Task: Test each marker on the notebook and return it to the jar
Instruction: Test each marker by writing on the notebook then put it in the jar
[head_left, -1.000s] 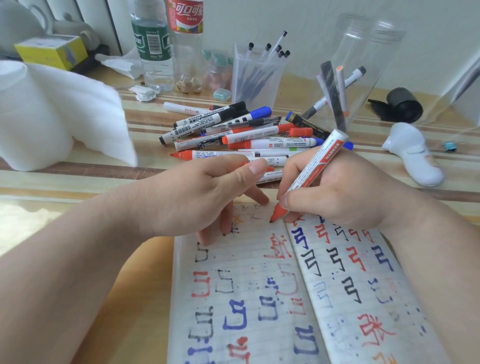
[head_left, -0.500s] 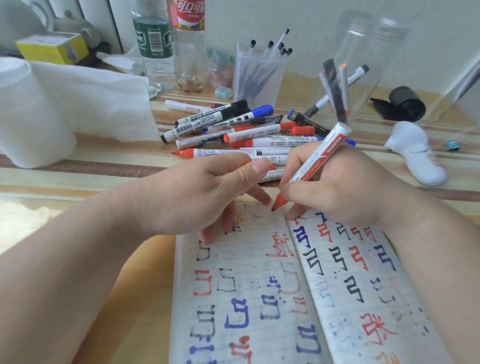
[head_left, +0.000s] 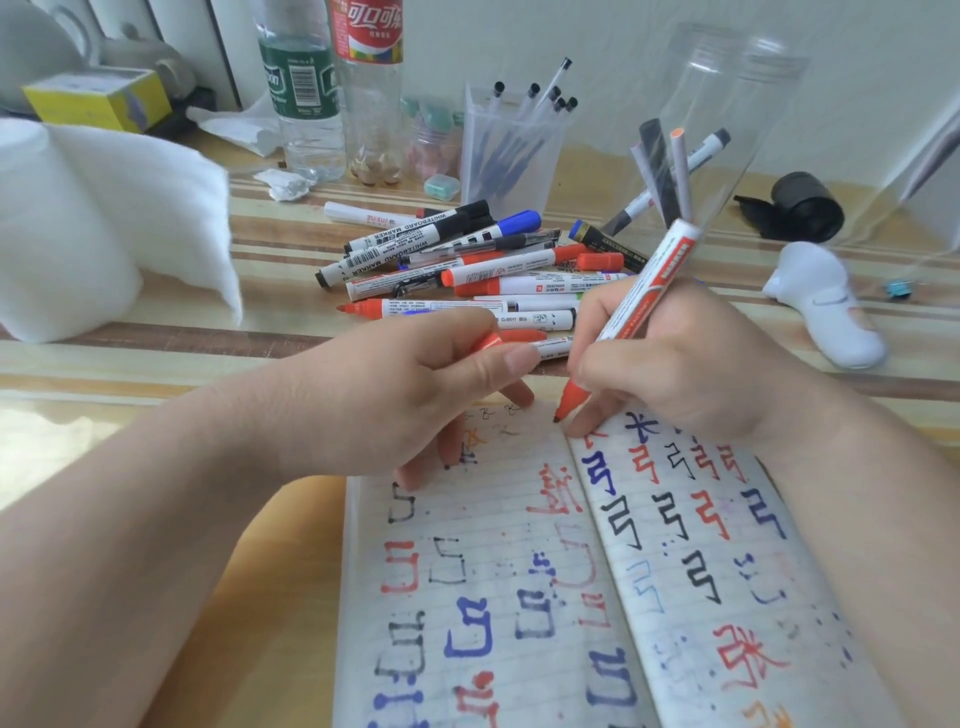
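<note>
My right hand (head_left: 685, 374) grips an uncapped red marker (head_left: 636, 301), tip down just above the top of the notebook's fold. An open lined notebook (head_left: 519, 597) covered in red, blue and black test marks lies in front of me. My left hand (head_left: 405, 395) pinches the marker's red cap (head_left: 488, 342) between thumb and forefinger, its lower fingers resting on the left page. A heap of markers (head_left: 467, 265) lies beyond my hands. The clear jar (head_left: 727, 104) at the back right holds a few markers.
A roll of white tissue (head_left: 93, 223) stands at the left. Two plastic bottles (head_left: 332, 88) and a clear pen holder (head_left: 511, 140) are at the back. A white object (head_left: 826, 306) and a black roll (head_left: 805, 208) lie at the right.
The red marker's tip has lifted off the page and moved up toward the top of the fold. My left hand has stayed in place with the cap.
</note>
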